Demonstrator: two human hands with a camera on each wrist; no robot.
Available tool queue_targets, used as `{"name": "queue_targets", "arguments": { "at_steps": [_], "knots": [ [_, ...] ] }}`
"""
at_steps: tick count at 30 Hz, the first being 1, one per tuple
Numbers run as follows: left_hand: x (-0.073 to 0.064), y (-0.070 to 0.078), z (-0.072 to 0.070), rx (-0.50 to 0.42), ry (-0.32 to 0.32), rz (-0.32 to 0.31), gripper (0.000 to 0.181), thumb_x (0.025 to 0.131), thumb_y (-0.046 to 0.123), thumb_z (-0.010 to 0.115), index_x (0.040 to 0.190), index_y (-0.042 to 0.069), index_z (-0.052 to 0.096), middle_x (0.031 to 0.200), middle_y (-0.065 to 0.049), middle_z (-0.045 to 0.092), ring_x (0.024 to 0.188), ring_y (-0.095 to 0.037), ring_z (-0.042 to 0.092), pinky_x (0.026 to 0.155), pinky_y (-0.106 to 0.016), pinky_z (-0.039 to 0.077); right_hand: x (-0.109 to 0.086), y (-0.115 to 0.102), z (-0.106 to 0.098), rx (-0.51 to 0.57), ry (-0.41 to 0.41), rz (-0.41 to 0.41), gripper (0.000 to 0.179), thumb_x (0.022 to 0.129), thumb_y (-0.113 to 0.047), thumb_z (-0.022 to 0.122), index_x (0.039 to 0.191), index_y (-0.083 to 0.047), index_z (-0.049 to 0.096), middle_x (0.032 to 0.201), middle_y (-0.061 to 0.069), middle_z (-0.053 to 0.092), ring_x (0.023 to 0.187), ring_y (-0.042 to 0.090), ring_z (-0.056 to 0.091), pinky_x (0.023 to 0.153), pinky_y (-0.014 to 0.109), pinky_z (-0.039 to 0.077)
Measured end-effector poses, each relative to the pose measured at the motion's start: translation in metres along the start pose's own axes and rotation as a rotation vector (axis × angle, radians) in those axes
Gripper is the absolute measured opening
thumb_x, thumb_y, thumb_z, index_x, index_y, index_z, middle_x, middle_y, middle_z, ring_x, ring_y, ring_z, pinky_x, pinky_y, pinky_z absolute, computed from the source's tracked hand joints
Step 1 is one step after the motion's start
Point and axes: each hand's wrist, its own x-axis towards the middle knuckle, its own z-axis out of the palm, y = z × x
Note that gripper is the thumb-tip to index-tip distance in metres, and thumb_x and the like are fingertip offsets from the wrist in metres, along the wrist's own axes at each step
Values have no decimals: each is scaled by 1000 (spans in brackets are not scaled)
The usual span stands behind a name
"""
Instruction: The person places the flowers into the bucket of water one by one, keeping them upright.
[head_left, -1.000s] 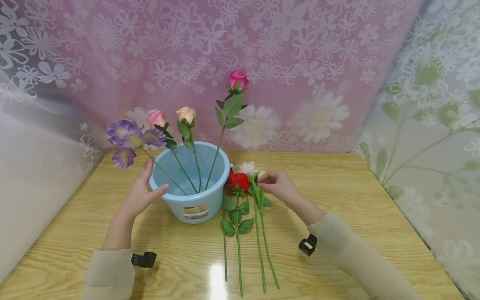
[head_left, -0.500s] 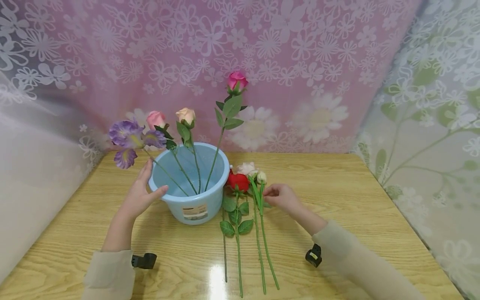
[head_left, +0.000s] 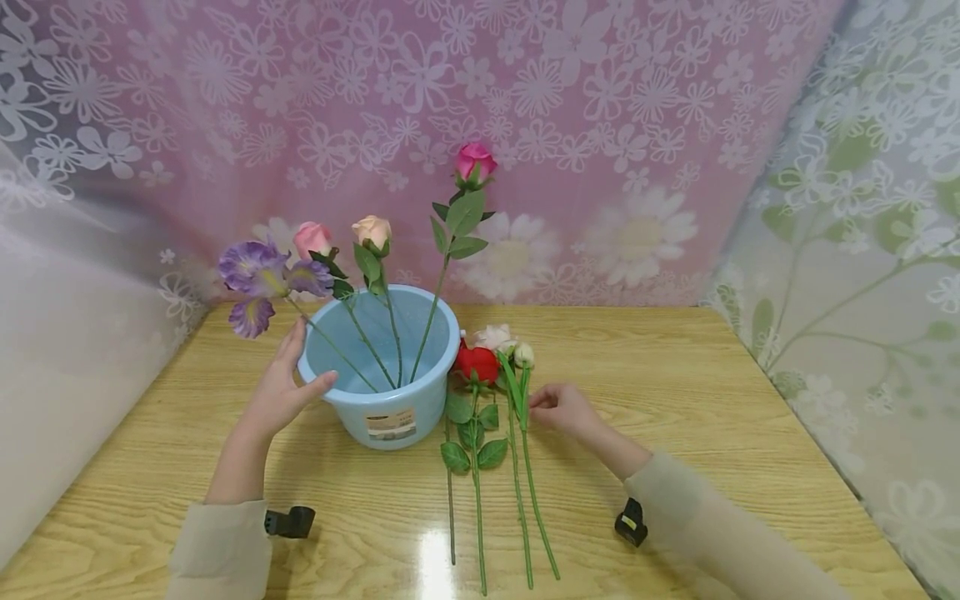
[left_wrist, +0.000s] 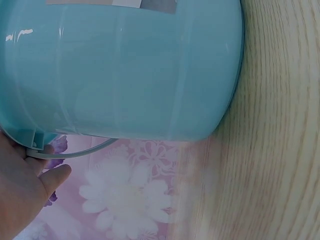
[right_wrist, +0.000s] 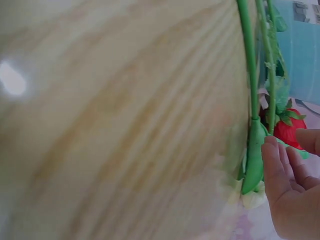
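Note:
My left hand (head_left: 279, 392) holds the rim of a light blue plastic bucket (head_left: 427, 408), its thumb lying over the edge. In the bucket lean a purple iris (head_left: 253, 268), a pink rose (head_left: 312, 238), a peach rose (head_left: 372, 230) and a magenta rose (head_left: 475, 162). To the bucket's right my right hand (head_left: 566, 408) is low over the table, beside the green leaves of a white tulip (head_left: 524, 357). In the right wrist view its thumb stands apart from the fingers (right_wrist: 275, 162), whose tips are at or close to a leaf; contact is unclear. A red rose (head_left: 477, 363) lies left of the tulip.
A pale flower (head_left: 495, 337) lies behind the red rose. Several stems run toward the front of the wooden table (head_left: 675, 392). A pink floral cloth (head_left: 600, 167) hangs behind, with pale patterned cloth at both sides. Both sleeves carry a black wrist camera (head_left: 291, 522).
My right hand has moved down along the tulip, from its flower head to beside its leaves, uncovering the white bud. The left hand stays on the bucket rim.

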Motion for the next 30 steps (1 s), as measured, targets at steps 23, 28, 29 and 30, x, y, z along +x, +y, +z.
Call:
{"name": "queue_targets", "arguments": {
  "at_steps": [23,28,29,30],
  "knots": [
    [-2,2,1,-8,-8,-22,90,81,31,60,142,9,-3,146,-15,-4,130,-35,-3,96,-63,6,9,11,11,-10,-12,84,19,78,-13,66,85,4,61,69,7,62,62,16,59,53,28,49],
    [-2,4,0,-10,-8,-25,91,81,30,61,142,10,-3,146,-16,-3,131,-35,-2,96,-63,6,12,3,16,-145,37,122,17,76,-13,68,80,1,59,64,5,60,55,14,56,50,25,46],
    [-2,4,-1,-10,-6,-25,91,81,31,61,142,10,-3,146,-16,-3,130,-36,-2,96,-63,6,13,2,17,-171,40,117,17,75,-14,69,77,0,59,62,4,59,53,13,54,48,24,44],
    [-2,3,-1,-11,-4,-23,91,81,31,61,142,10,-3,146,-17,-3,130,-36,-2,96,-63,6,14,2,18,-196,40,105,17,75,-14,69,74,-1,58,60,4,58,51,12,52,46,23,42]
  ]
}}
